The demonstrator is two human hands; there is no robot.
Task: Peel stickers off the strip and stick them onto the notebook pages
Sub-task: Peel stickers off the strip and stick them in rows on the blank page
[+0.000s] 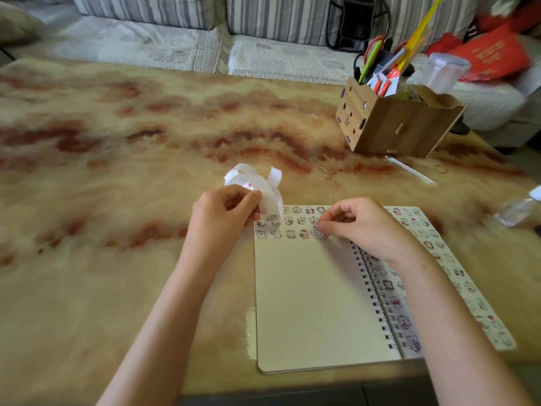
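**Sticker at the 3 o'clock end of the third row, strip held at 9 o'clock of it**

The spiral notebook point(307, 303) is laid open on the worktop point(117, 200), with its wire binding point(374, 291) running from about 11 to 5 o'clock. The left page is bare except for three rows of stickers point(289, 221) along its far edge, each row laid from 9 towards 3 o'clock. A small sticker point(317, 232) sits at the 3 o'clock end of the third row. The right hand point(363, 227) is set over it from the 3 o'clock side, its grip drawn together with thumb and forefinger closed on the sticker's edge. Whether the sticker is already flat on the paper cannot be told.

The sticker strip point(272, 194) is held at the page's 11 o'clock corner by the left hand point(225, 212). That grip is curled round the strip, and loose loops of backing rise towards 12 o'clock.

From the right grip the strip lies near, at 9 o'clock, along the line of the rows. Pressing down is judged to be the step in hand. The next peel is best taken by the right hand, as the left is occupied. The paper at 3 o'clock of the sticker is covered by the right hand, so room for another in that row cannot be judged.
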